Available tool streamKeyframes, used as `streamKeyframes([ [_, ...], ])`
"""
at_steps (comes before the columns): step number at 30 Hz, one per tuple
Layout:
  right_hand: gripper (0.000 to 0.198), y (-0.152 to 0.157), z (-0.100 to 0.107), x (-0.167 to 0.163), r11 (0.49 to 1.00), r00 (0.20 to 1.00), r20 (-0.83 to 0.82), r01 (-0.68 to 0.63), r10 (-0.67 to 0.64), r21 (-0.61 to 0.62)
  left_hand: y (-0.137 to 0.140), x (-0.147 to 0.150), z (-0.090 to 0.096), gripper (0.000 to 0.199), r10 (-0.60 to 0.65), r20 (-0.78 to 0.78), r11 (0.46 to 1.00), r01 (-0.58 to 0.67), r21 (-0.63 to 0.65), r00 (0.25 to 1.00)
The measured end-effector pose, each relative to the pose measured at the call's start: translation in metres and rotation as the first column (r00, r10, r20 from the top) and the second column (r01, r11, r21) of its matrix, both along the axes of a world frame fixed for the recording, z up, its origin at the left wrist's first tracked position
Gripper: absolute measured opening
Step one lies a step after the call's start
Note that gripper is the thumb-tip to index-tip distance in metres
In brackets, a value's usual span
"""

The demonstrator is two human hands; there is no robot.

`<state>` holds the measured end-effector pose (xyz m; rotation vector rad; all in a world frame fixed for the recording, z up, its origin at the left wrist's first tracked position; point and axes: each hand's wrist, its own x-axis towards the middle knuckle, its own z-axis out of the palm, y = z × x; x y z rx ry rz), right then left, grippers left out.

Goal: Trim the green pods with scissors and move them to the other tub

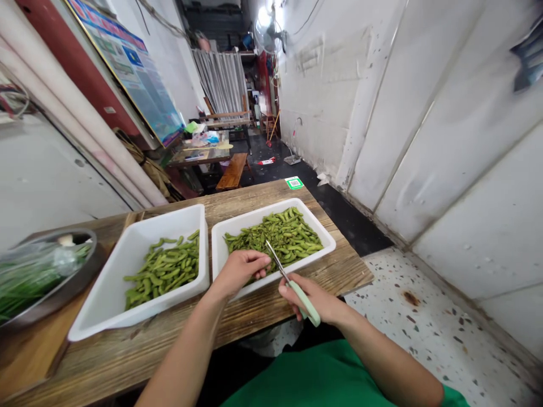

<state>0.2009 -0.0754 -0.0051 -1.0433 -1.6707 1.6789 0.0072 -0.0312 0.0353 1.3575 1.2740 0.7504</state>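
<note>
My right hand [307, 294] is closed round the pale green handles of a pair of scissors [303, 299]. The metal blades point up and left over the right white tray [328, 249]. Beside the blade tips, my left hand [241, 271] is closed in a pinch above that tray's near rim; what its fingertips hold, if anything, is hidden. Green edamame pods [292, 232] fill much of this tray. To the left stands a second white tray [102, 282] with a smaller heap of edamame pods [169, 268] toward its right side.
Both trays stand on a wooden table [169, 333]. At far left, a metal basin [91, 249] holds bagged green vegetables [34, 277]. A green QR-code card [294, 182] lies at the table's far corner. Beyond are a wooden bench [232, 171] and a cluttered table [203, 152].
</note>
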Motion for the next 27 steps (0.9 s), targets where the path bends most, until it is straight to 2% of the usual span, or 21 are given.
streamKeyframes([
  [5, 0.036, -0.001, 0.004, 0.005, 0.985, 0.995, 0.077, 0.052, -0.065, 0.162, 0.0, -0.001, 0.002, 0.026, 0.01, 0.04, 0.998, -0.007, -0.059, 0.999],
  [10, 0.034, -0.001, 0.004, 0.005, 0.969, 0.985, 0.139, 0.067, -0.102, 0.239, -0.002, 0.0, 0.009, 0.029, -0.069, -0.049, 0.996, 0.067, -0.052, 0.996],
  [12, 0.033, -0.002, 0.003, 0.003, 0.979, 0.99, 0.114, 0.064, -0.088, 0.193, -0.003, 0.001, 0.01, 0.031, -0.074, -0.08, 0.996, 0.069, -0.059, 0.994],
  [16, 0.039, -0.003, -0.002, -0.004, 0.996, 0.996, 0.004, 0.086, -0.086, -0.035, -0.002, 0.001, 0.009, 0.031, -0.053, -0.047, 0.995, 0.049, -0.084, 0.997],
  [19, 0.044, -0.003, -0.005, -0.006, 0.988, 0.989, -0.09, 0.104, -0.114, -0.113, -0.001, -0.001, 0.007, 0.026, 0.052, 0.07, 0.998, -0.049, -0.049, 0.996],
  [22, 0.048, -0.002, -0.007, -0.006, 0.983, 0.977, -0.194, 0.058, -0.092, -0.176, 0.001, -0.002, 0.005, 0.028, 0.178, 0.252, 0.984, -0.171, -0.051, 0.951],
  [25, 0.05, -0.003, -0.009, -0.006, 0.97, 0.95, -0.31, -0.034, -0.044, -0.24, -0.001, 0.001, 0.005, 0.03, 0.234, 0.388, 0.971, -0.196, -0.135, 0.891],
  [27, 0.05, -0.003, -0.009, -0.007, 0.967, 0.94, -0.341, -0.07, -0.018, -0.245, -0.003, 0.005, 0.004, 0.03, 0.25, 0.418, 0.966, -0.197, -0.166, 0.873],
])
